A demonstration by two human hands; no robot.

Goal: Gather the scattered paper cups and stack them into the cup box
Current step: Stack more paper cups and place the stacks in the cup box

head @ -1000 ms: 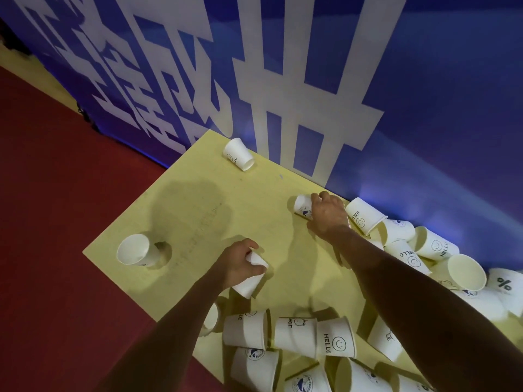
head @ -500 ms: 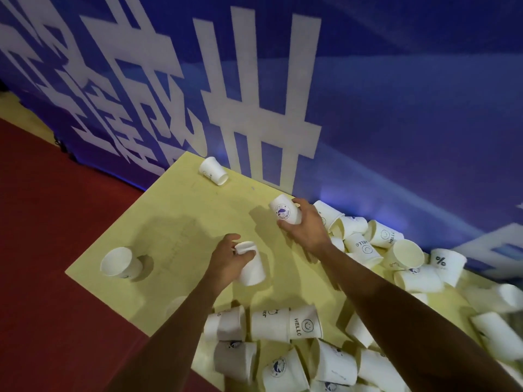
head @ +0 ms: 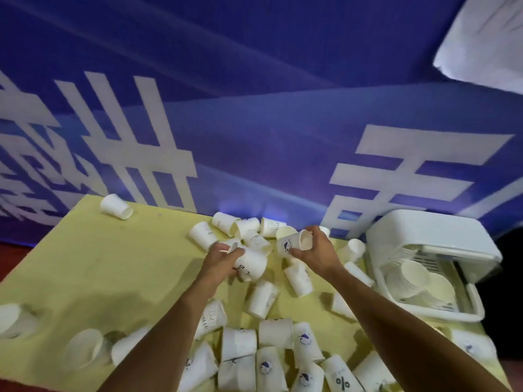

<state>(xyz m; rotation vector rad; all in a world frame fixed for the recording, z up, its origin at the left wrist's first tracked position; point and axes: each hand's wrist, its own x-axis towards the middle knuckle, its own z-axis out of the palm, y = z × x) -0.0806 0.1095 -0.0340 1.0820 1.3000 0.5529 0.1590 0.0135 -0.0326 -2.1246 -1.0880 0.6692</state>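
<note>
My left hand (head: 219,260) grips a white paper cup (head: 252,266) lying sideways, mouth toward my palm. My right hand (head: 317,251) holds another white cup (head: 291,243) with a blue logo, lifted above the table. The two held cups are a short way apart. Several more paper cups (head: 264,299) lie scattered over the yellow table (head: 113,267), most on their sides. The white cup box (head: 430,267) stands at the right, its opening facing me, with stacked cups (head: 416,278) inside.
A blue banner wall (head: 254,123) with white characters runs along the table's far edge. One lone cup (head: 116,206) lies at the far left corner, two more (head: 82,348) near the left front edge. Red floor (head: 11,256) shows at the left.
The view has swung right, bringing the cup box into sight. Both hands have moved right over the cup pile, each still holding its cup, and the cups are closer together.
</note>
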